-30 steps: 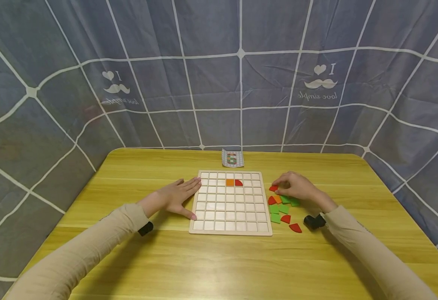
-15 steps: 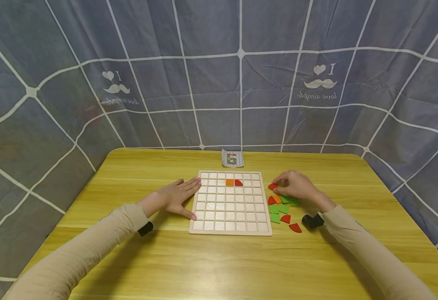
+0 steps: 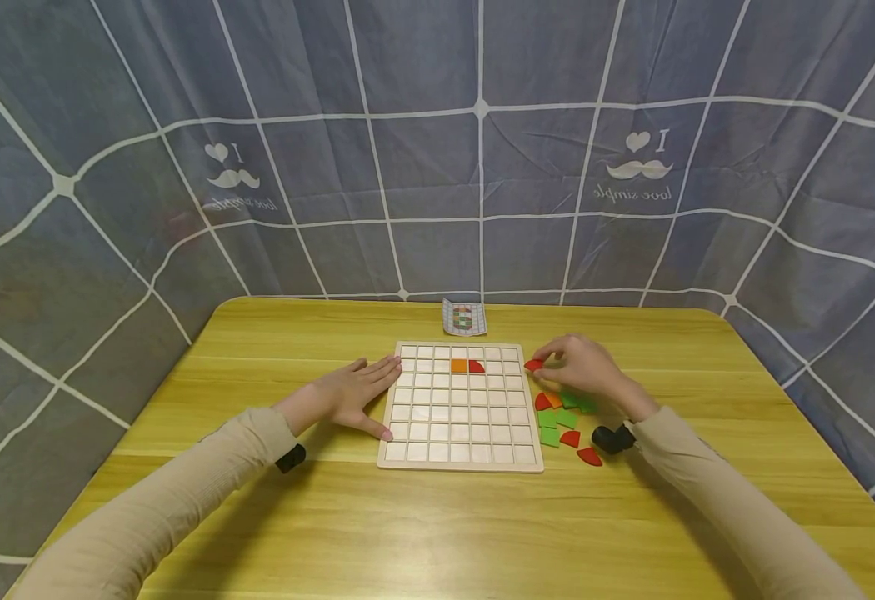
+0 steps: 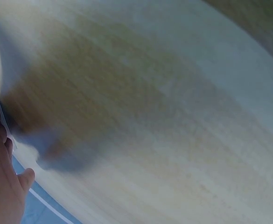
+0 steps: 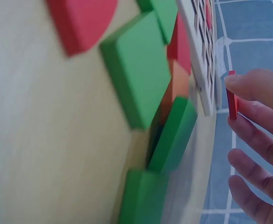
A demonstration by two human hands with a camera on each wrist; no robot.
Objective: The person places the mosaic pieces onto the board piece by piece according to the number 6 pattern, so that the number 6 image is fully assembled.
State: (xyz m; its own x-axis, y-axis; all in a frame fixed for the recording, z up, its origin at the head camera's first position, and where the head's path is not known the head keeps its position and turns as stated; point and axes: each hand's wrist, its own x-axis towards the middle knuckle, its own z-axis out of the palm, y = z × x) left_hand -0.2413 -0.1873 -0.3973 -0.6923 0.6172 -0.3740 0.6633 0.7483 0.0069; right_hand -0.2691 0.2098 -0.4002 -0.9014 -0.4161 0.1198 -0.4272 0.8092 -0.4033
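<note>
My right hand (image 3: 583,367) pinches a red quarter-circle tile (image 3: 533,365) between thumb and fingers, just off the board's right edge; the right wrist view shows this tile (image 5: 232,95) edge-on. With fingers spread, my left hand (image 3: 355,396) rests along the left edge of the wooden grid board (image 3: 462,465). In the left wrist view only part of that hand (image 4: 5,172) shows. Two tiles lie in the board's upper rows: an orange square (image 3: 459,366) and, touching its right side, a red quarter-circle (image 3: 477,367).
Right of the board lie loose tiles: several green squares (image 3: 549,436), an orange one (image 3: 553,400) and red quarter-circles (image 3: 590,457). Behind the board a paper card (image 3: 464,317) shows a coloured pattern on a grid. A grey curtain (image 3: 437,167) hangs beyond the table.
My right hand has lifted the red quarter-circle from beside the loose tiles and moved left and away from me, toward the board. The left hand has stayed in place.
</note>
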